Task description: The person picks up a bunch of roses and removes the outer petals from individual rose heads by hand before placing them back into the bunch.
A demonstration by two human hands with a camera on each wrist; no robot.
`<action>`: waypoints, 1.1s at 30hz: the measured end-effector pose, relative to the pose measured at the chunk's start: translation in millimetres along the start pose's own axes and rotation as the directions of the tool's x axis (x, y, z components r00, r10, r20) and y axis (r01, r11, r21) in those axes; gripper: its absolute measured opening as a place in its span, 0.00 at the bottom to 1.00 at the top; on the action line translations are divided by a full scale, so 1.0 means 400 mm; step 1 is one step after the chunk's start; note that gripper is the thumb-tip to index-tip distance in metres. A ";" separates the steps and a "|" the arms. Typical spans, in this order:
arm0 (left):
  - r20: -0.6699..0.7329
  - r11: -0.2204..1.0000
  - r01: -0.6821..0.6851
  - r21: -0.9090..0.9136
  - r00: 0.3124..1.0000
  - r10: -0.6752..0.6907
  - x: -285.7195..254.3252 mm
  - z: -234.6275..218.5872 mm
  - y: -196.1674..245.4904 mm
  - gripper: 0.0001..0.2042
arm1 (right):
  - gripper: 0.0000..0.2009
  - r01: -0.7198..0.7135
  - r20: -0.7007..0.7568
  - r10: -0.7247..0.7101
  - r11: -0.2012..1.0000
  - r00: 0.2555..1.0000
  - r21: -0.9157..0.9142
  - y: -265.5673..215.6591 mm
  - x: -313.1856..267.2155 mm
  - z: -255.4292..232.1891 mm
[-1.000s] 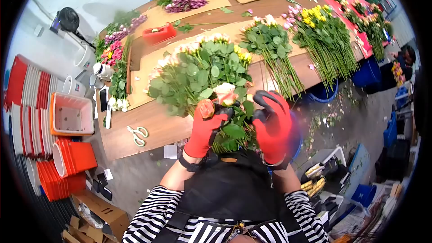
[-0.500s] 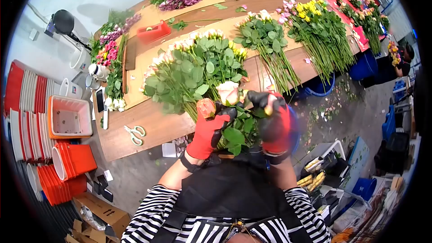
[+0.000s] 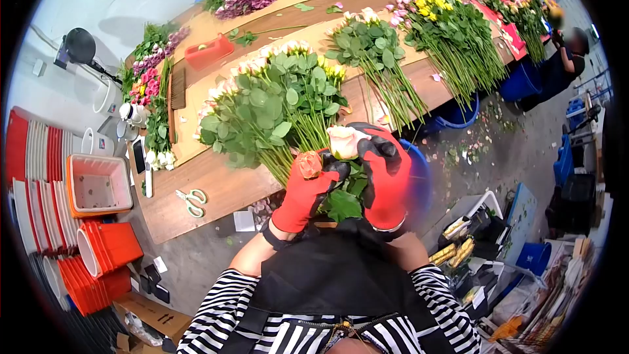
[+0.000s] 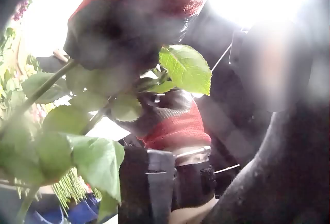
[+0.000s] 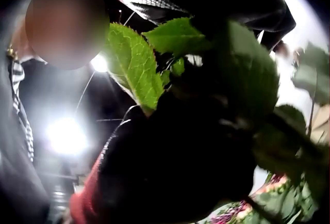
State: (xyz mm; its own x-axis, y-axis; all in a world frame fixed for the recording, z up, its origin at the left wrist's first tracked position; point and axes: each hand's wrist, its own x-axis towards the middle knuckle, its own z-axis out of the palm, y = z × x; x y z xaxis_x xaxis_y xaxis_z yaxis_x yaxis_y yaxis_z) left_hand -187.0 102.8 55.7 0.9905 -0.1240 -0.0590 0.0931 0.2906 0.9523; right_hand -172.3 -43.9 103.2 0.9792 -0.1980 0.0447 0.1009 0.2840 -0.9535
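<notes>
My left hand [image 3: 301,190], in a red glove with black fingers, grips rose stems in front of the black apron. An orange rose [image 3: 309,165] shows at its fingers. Just right of that a pale pink rose [image 3: 345,142] stands upright. My right hand [image 3: 385,180], gloved alike, pinches at the right side of this pink bloom with curled fingers and thumb. Green leaves [image 3: 344,203] hang below, between the hands. In the left wrist view a leaf [image 4: 188,69] sticks out beside the dark glove; the right wrist view shows a serrated leaf [image 5: 133,64] close up, the fingertips hidden.
Bunches of roses [image 3: 262,98] lie on the wooden table [image 3: 216,187], with more bunches [image 3: 452,39] to the right. Scissors [image 3: 191,202] lie near the table's front edge. A blue bucket [image 3: 417,180] stands beside my right hand. Orange bins [image 3: 108,246] are at left.
My right hand moved away from the pink rose, holding a small pale piece, then came back to the bloom without it. My left hand keeps its grip. The view shifted slightly.
</notes>
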 end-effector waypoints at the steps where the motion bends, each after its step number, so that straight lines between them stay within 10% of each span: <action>1: 0.018 0.999 -0.030 0.032 0.999 0.030 0.001 0.001 -0.001 0.19 | 0.10 -0.041 0.010 0.040 0.997 0.999 0.072 0.001 0.000 -0.001; 5: 0.080 0.996 -0.054 0.064 0.996 0.049 0.005 -0.003 -0.005 0.19 | 0.12 -0.096 -0.023 0.101 0.979 0.995 0.180 0.028 -0.002 -0.015; 10: -0.011 0.993 -0.022 -0.118 1.000 0.021 0.005 -0.005 -0.015 0.19 | 0.15 0.381 0.053 -0.391 0.843 0.919 -0.381 0.032 0.019 -0.066; 12: -0.041 0.996 -0.041 -0.083 0.998 0.038 0.013 0.001 0.012 0.19 | 0.12 0.030 -0.024 -0.027 0.992 0.999 0.120 0.010 0.021 -0.085; 21: -0.150 0.996 -0.048 0.081 0.987 0.059 0.010 0.046 0.012 0.20 | 0.19 0.375 0.165 -0.348 0.715 0.923 -0.590 -0.054 -0.001 -0.019; 27: -0.197 0.994 -0.093 0.064 0.975 0.104 0.005 0.056 0.030 0.19 | 0.15 0.219 -0.045 -0.228 0.963 0.973 -0.159 0.024 -0.007 -0.023; 31: -0.274 0.987 -0.026 -0.156 0.962 -0.017 0.006 0.053 0.019 0.22 | 0.09 -0.030 0.005 0.031 0.924 1.000 0.380 0.076 0.006 -0.046; 33: -0.296 0.993 -0.008 -0.120 0.955 -0.028 0.009 0.050 0.021 0.22 | 0.10 -0.019 0.002 0.020 0.957 1.000 0.288 0.072 0.014 -0.059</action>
State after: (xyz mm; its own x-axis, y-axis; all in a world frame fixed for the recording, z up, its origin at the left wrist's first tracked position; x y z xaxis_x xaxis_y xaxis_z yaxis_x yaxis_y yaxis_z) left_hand -184.8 86.0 69.5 0.9730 0.1542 -0.1718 0.0966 0.4038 0.9097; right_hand -168.0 -59.0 69.0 0.9813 -0.1906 0.0266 0.1285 0.5460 -0.8278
